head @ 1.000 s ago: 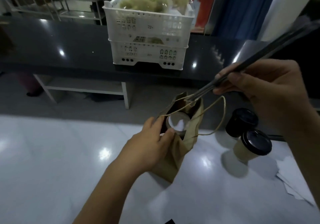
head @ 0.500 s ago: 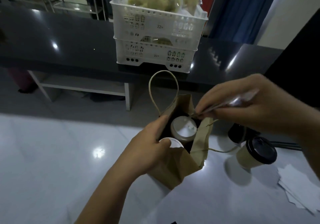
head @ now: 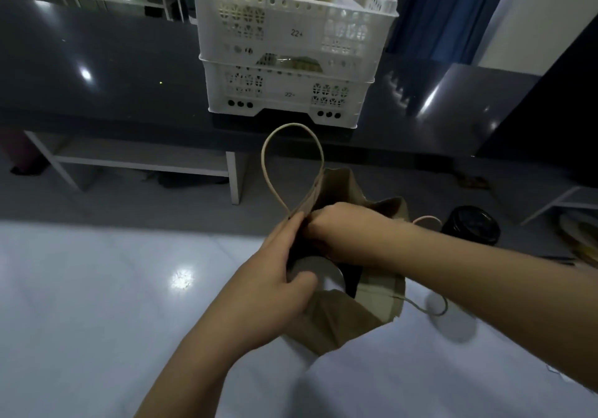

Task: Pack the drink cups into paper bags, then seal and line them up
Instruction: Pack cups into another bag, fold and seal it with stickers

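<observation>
A brown paper bag (head: 339, 323) with twine handles stands open on the white table (head: 97, 320). Inside it shows the pale lid of a drink cup (head: 320, 273). My left hand (head: 275, 281) grips the bag's near left rim, thumb over the edge by that lid. My right hand (head: 343, 230) is curled and pushed down into the bag's mouth; its fingers and whatever they hold are hidden. One handle loop (head: 266, 165) stands upright, and the other hangs over the right side. A black-lidded cup (head: 472, 226) stands to the right of the bag, beyond my right forearm.
Two stacked white plastic crates (head: 291, 45) holding bagged food sit on a dark glossy counter (head: 97, 77) behind the table. A gap with a low white shelf (head: 129, 162) lies between counter and table. The table's far edge runs just behind the bag.
My right hand, which held long thin wrapped sticks above the bag, has gone down into the bag's mouth. One handle loop now stands up. The view has moved closer.
</observation>
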